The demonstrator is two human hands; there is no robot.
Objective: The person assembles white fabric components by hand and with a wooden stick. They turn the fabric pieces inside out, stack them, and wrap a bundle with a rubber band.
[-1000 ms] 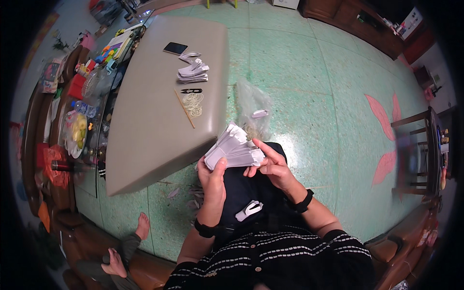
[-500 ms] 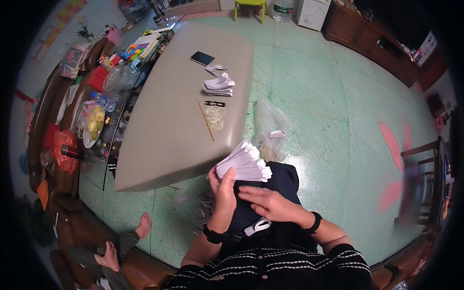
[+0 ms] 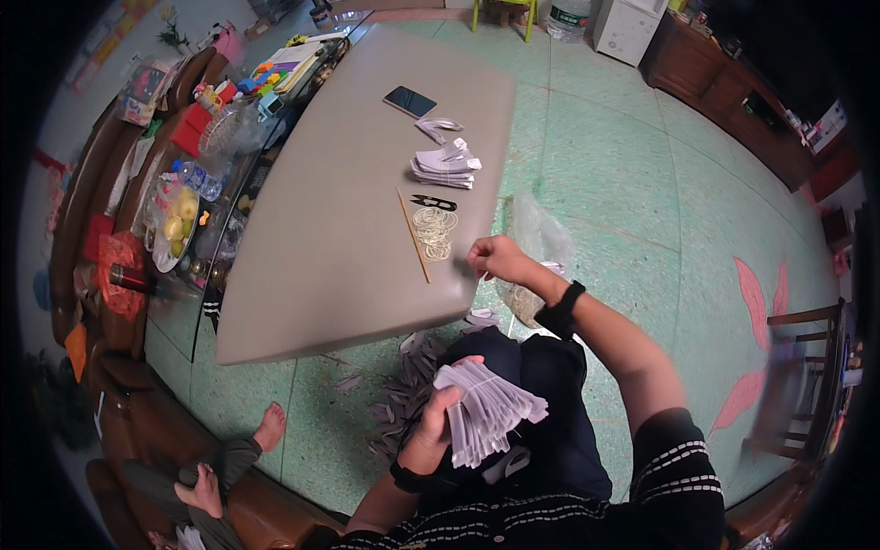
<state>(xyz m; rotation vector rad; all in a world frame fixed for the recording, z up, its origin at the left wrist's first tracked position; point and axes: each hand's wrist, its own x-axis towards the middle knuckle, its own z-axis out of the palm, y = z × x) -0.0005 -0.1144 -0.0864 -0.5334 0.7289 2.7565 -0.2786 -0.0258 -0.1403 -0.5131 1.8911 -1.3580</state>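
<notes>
My left hand [image 3: 438, 423] grips a fanned bundle of pale lavender-white folded strips [image 3: 495, 408], held low over my lap. My right hand [image 3: 502, 258] is off the near right corner of the padded bench [image 3: 330, 275], its fingers pinched together; whatever may be between them is too small to make out. Close to that hand, a pile of cream rubber bands [image 3: 434, 235] lies on the bench. Beside the pile are a thin wooden stick [image 3: 412, 236] and black thread snips [image 3: 434, 202]. Another stack of the strips [image 3: 445, 168] sits farther back.
A dark phone [image 3: 410, 102] and a small loop of strips [image 3: 439, 128] lie at the bench's far part. Many loose strips [image 3: 403, 390] litter the floor left of my knees. A clear plastic bag [image 3: 541, 229] stands right of the bench. At left is a cluttered glass table with a fruit plate [image 3: 176, 229].
My left hand has drawn the bundle down toward my lap and turned its spread ends downward. My right hand has left the bundle and reached forward to the bench corner.
</notes>
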